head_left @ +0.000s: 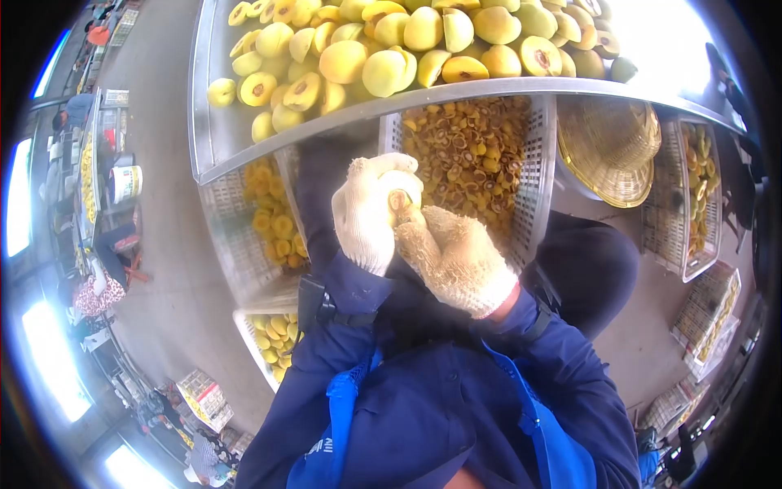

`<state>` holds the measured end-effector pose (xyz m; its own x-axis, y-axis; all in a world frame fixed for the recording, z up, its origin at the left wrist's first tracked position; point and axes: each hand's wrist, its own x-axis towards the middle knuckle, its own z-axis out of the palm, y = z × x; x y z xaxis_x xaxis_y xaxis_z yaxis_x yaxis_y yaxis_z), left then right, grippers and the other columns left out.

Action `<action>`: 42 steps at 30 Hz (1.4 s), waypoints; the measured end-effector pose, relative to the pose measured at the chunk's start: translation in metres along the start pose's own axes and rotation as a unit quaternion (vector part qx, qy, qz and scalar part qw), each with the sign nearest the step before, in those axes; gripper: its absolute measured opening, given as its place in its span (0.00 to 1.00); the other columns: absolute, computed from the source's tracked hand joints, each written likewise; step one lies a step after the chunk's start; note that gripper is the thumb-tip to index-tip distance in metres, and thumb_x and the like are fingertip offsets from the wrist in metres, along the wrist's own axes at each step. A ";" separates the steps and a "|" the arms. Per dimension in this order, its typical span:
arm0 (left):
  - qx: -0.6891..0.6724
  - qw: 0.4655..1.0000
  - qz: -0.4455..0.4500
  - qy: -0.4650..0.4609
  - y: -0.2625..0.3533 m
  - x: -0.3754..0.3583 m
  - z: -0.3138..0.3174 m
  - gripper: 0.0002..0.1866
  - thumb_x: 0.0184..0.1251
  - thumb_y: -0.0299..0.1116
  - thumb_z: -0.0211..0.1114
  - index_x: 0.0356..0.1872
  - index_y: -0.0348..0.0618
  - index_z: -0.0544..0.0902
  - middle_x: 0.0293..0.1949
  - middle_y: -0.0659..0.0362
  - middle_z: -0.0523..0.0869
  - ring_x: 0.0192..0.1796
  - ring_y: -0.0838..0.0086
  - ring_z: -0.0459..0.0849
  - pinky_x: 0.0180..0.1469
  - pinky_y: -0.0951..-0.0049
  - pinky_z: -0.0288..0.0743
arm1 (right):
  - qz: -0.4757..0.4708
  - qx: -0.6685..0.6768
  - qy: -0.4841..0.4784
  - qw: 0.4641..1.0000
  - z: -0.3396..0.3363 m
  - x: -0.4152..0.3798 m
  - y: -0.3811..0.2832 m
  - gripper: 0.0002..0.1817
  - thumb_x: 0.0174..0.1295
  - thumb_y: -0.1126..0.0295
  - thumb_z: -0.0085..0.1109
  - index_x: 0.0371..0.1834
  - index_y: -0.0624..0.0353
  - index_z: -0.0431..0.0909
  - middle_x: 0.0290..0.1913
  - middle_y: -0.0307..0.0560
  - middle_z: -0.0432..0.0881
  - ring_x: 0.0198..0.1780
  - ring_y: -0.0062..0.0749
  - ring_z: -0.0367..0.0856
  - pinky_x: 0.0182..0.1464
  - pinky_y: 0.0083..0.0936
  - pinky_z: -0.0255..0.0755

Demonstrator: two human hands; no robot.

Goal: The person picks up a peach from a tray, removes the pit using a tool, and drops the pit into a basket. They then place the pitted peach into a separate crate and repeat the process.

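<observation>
My left hand (pixel 364 213), in a whitish knit glove, is wrapped around a cut yellow peach half (pixel 399 204) whose reddish-brown centre faces me. Pressed close against the fruit's lower edge is my right hand (pixel 460 259), in a stained, fuzzy glove with its fingers curled shut. Whatever the right fingers hold, if anything, is hidden. Both hands are over my lap, in front of a white crate (pixel 533 183) filled with brown-orange pits and scraps (pixel 468 155). Beyond them, many whole and halved yellow peaches (pixel 407 41) lie on a metal-rimmed table (pixel 342 118).
Crates of peach halves stand at my left, one under the table (pixel 232 220) and one lower down (pixel 252 342). A woven straw hat (pixel 615 151) sits right of the scrap crate. More crates (pixel 707 314) line the right side. Other people (pixel 102 289) sit far left beside another table.
</observation>
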<state>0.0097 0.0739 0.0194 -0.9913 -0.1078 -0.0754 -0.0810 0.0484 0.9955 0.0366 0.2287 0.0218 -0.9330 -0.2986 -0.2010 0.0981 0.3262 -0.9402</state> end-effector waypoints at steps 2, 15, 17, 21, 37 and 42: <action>-0.036 0.998 -0.051 -0.014 0.002 0.001 -0.003 0.34 0.94 0.53 0.46 0.54 0.28 0.88 0.39 0.50 0.92 0.38 0.68 0.90 0.45 0.71 0.83 | -0.009 0.053 -0.013 0.998 -0.001 0.001 -0.001 0.21 0.83 0.54 0.60 0.40 0.61 0.88 0.28 0.59 0.85 0.30 0.61 0.85 0.31 0.48 0.76; -0.152 0.967 -0.195 0.065 0.032 0.002 0.010 0.37 0.87 0.64 0.56 0.54 0.28 0.86 0.39 0.44 0.92 0.38 0.60 0.93 0.43 0.65 0.88 | 0.228 0.498 -0.260 0.796 -0.029 0.005 0.001 0.34 0.86 0.41 0.53 0.39 0.66 0.86 0.15 0.32 0.67 0.14 0.16 0.60 0.19 0.22 0.50; -0.205 0.950 -0.234 0.023 0.015 0.009 0.003 0.37 0.88 0.63 0.55 0.50 0.28 0.87 0.37 0.44 0.92 0.35 0.61 0.92 0.41 0.65 0.87 | 0.197 0.436 -0.255 0.840 -0.027 0.007 0.006 0.35 0.86 0.40 0.53 0.38 0.66 0.85 0.15 0.32 0.67 0.14 0.16 0.60 0.19 0.22 0.51; -0.091 0.985 -0.133 -0.060 0.012 0.006 -0.002 0.38 0.88 0.62 0.57 0.45 0.26 0.88 0.37 0.44 0.92 0.36 0.62 0.92 0.41 0.66 0.87 | 0.227 0.426 -0.276 0.831 -0.033 0.009 0.009 0.34 0.86 0.41 0.54 0.37 0.67 0.85 0.15 0.32 0.67 0.13 0.16 0.60 0.18 0.22 0.50; -0.394 0.869 -0.299 0.020 -0.027 0.010 -0.019 0.39 0.87 0.63 0.42 0.51 0.34 0.89 0.43 0.43 0.94 0.38 0.51 0.93 0.45 0.53 0.87 | 0.283 0.613 -0.038 0.737 -0.008 0.002 0.036 0.29 0.87 0.44 0.50 0.48 0.62 0.84 0.22 0.38 0.80 0.18 0.22 0.70 0.24 0.22 0.67; -0.372 0.890 -0.264 0.031 -0.030 0.006 -0.023 0.36 0.89 0.58 0.43 0.54 0.32 0.88 0.48 0.44 0.93 0.47 0.54 0.93 0.56 0.56 0.85 | 0.236 0.387 -0.027 0.891 -0.004 -0.010 -0.004 0.24 0.84 0.50 0.59 0.40 0.61 0.87 0.23 0.36 0.79 0.17 0.18 0.67 0.24 0.19 0.61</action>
<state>0.0085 0.0488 -0.0097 -0.8260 0.0240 -0.5632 -0.4200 -0.6925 0.5866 0.0440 0.2334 0.0290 -0.7084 -0.3413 -0.6178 0.7042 -0.2834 -0.6510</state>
